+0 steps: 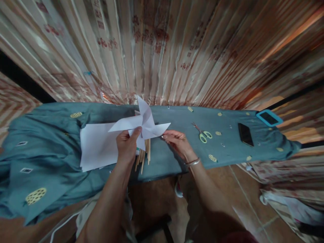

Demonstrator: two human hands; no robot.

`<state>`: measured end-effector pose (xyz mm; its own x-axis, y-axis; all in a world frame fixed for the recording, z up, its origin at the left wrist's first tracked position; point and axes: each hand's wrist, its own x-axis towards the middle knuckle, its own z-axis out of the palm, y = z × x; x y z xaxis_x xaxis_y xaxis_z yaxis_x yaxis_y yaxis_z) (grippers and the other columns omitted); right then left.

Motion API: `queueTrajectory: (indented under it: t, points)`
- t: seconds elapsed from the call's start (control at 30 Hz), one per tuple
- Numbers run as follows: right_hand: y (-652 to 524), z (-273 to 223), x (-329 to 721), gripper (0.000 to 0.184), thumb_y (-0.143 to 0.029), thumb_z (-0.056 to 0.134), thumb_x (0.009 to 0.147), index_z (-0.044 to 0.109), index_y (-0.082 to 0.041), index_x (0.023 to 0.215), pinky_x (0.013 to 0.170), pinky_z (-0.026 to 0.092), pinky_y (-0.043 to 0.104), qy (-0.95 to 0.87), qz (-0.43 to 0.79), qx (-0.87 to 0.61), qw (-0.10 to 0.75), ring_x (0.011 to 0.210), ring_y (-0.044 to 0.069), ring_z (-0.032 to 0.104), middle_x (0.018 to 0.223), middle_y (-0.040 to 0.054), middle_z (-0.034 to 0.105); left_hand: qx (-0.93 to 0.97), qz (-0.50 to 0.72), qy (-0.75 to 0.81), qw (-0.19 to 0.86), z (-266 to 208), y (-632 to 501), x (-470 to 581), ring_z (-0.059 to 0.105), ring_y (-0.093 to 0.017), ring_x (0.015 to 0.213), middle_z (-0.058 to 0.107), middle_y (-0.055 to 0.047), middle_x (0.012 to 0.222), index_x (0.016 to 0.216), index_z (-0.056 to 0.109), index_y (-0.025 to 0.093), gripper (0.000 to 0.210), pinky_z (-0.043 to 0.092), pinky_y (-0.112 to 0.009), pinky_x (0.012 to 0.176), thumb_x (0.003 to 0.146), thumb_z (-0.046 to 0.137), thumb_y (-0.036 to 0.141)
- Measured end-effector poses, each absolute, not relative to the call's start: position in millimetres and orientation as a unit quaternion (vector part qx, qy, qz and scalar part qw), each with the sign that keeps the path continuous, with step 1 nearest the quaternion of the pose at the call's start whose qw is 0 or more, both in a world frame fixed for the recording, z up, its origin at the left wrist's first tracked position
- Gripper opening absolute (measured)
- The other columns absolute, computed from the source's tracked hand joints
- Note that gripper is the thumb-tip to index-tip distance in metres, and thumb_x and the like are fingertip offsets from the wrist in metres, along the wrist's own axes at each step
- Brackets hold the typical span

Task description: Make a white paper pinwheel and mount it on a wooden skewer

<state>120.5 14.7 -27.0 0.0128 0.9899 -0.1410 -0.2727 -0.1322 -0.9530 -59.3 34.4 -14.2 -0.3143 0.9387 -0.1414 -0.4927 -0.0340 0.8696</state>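
Observation:
A white paper pinwheel (148, 126) with folded pointed blades is held up over the cloth-covered table. My left hand (128, 145) grips it near the middle, thumb pressed on the paper. My right hand (177, 141) is closed in a pinch just below the tip of the right blade. A tiny shiny thing (162, 136) shows at its fingertips, too small to name. Under the pinwheel lie several thin wooden sticks (143, 158), partly hidden. A stack of white paper (97, 145) lies beside my left hand.
Scissors with light green handles (203, 135) lie right of my right hand. Farther right are a black phone (245, 134) and a blue-framed device (269, 117). The table's teal cloth (174, 162) is bunched at the left. A patterned curtain (162, 67) hangs behind.

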Motion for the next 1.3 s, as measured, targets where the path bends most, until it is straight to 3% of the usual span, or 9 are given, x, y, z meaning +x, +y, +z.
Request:
queueTrajectory:
  t: [0.2, 0.4, 0.73, 0.83, 0.93, 1.03, 1.17, 1.3]
  points:
    - [5, -48, 161, 0.009, -0.023, 0.071, 0.073, 0.078, -0.024, 0.080, 0.075, 0.053, 0.031, -0.596, 0.407, -0.579, 0.380, 0.075, 0.017, 0.070, 0.082, 0.0015, 0.077, 0.274, 0.665, 0.461, 0.520, -17, 37, -48, 0.058, -0.011, 0.054, 0.069, 0.000, 0.061, 0.063, 0.072, 0.015, 0.024, 0.047, -0.022, 0.054, 0.050, 0.086, 0.030]
    - [-6, -42, 166, 0.020, -0.007, 0.058, 0.082, 0.072, -0.020, 0.084, 0.078, 0.050, 0.030, -0.751, 0.220, -0.585, 0.213, 0.084, 0.020, 0.069, 0.087, 0.0054, 0.074, 0.288, 0.640, 0.466, 0.538, -20, 36, -38, 0.058, -0.011, 0.054, 0.069, 0.001, 0.060, 0.062, 0.072, 0.015, 0.023, 0.047, -0.022, 0.056, 0.051, 0.086, 0.031]
    - [-19, -33, 166, 0.020, -0.005, 0.050, 0.088, 0.067, -0.015, 0.091, 0.084, 0.050, 0.036, -0.822, 0.124, -0.538, 0.141, 0.088, 0.023, 0.064, 0.090, 0.0112, 0.071, 0.291, 0.598, 0.455, 0.592, -31, 38, -15, 0.059, -0.012, 0.056, 0.070, -0.001, 0.062, 0.062, 0.072, 0.014, 0.022, 0.047, -0.023, 0.056, 0.051, 0.083, 0.029]
    - [-28, -19, 160, 0.018, -0.009, 0.050, 0.091, 0.067, -0.016, 0.089, 0.083, 0.051, 0.036, -0.818, 0.164, -0.519, 0.184, 0.087, 0.022, 0.064, 0.088, 0.0093, 0.071, 0.312, 0.593, 0.463, 0.580, -34, 38, -16, 0.059, -0.013, 0.058, 0.070, 0.000, 0.064, 0.067, 0.072, 0.014, 0.022, 0.046, -0.024, 0.057, 0.054, 0.082, 0.030]
    - [-36, 2, 154, 0.011, -0.016, 0.057, 0.092, 0.067, -0.021, 0.092, 0.083, 0.052, 0.033, -0.777, 0.255, -0.489, 0.304, 0.086, 0.018, 0.065, 0.087, 0.0032, 0.070, 0.361, 0.577, 0.478, 0.554, -38, 37, -15, 0.055, -0.011, 0.056, 0.067, 0.001, 0.062, 0.064, 0.071, 0.015, 0.019, 0.043, -0.023, 0.056, 0.059, 0.079, 0.031]
    - [-36, 14, 150, 0.009, -0.019, 0.063, 0.089, 0.069, -0.025, 0.089, 0.093, 0.050, 0.037, -0.717, 0.262, -0.498, 0.412, 0.101, 0.019, 0.064, 0.104, 0.0030, 0.070, 0.414, 0.557, 0.486, 0.532, -40, 32, -11, 0.053, -0.011, 0.055, 0.063, 0.002, 0.058, 0.061, 0.068, 0.015, 0.018, 0.041, -0.023, 0.056, 0.063, 0.076, 0.032]
    - [-28, 9, 147, 0.006, -0.020, 0.069, 0.083, 0.073, -0.026, 0.083, 0.114, 0.034, 0.048, -0.678, 0.216, -0.536, 0.455, 0.138, 0.026, 0.042, 0.147, 0.0004, 0.047, 0.464, 0.540, 0.488, 0.505, -41, 25, -6, 0.053, -0.012, 0.059, 0.063, 0.003, 0.060, 0.063, 0.069, 0.016, 0.016, 0.042, -0.023, 0.059, 0.067, 0.074, 0.031]
    - [-21, -3, 146, 0.008, -0.021, 0.069, 0.082, 0.075, -0.026, 0.081, 0.121, 0.018, 0.052, -0.666, 0.211, -0.544, 0.465, 0.149, 0.027, 0.022, 0.154, -0.0043, 0.038, 0.483, 0.531, 0.491, 0.494, -40, 20, -6, 0.053, -0.013, 0.059, 0.062, 0.002, 0.059, 0.062, 0.069, 0.016, 0.017, 0.042, -0.024, 0.058, 0.068, 0.073, 0.032]
